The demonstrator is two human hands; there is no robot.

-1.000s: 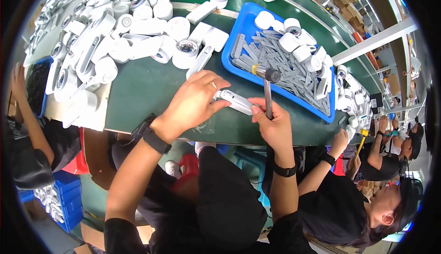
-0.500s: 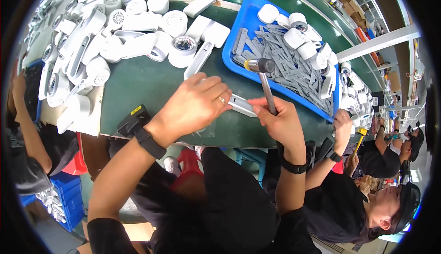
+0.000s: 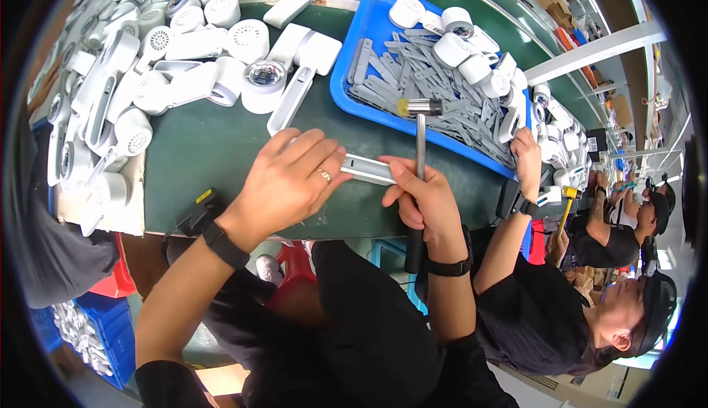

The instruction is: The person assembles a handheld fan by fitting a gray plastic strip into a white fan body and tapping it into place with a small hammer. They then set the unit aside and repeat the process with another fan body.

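My left hand is closed round a white handle with a grey strip along it, held over the table; whatever part lies under the palm is hidden. The handle looks like those of the white handheld fans lying just beyond. At its other end the thumb and fingers of my right hand touch it. That same hand also grips a mallet, standing nearly upright, with a metal head, one yellowish face and one dark face. Its black grip shows below my hand.
A blue tray of grey strips and several white fans stands beyond my right hand. White fans are heaped at the left on the green table. At right, a co-worker's hand is by the tray's edge; another hand holds a yellow mallet.
The mallet in my right hand has swung more upright, its black grip now showing below. My left hand still holds the handle. The tray and fans sit further left in the view.
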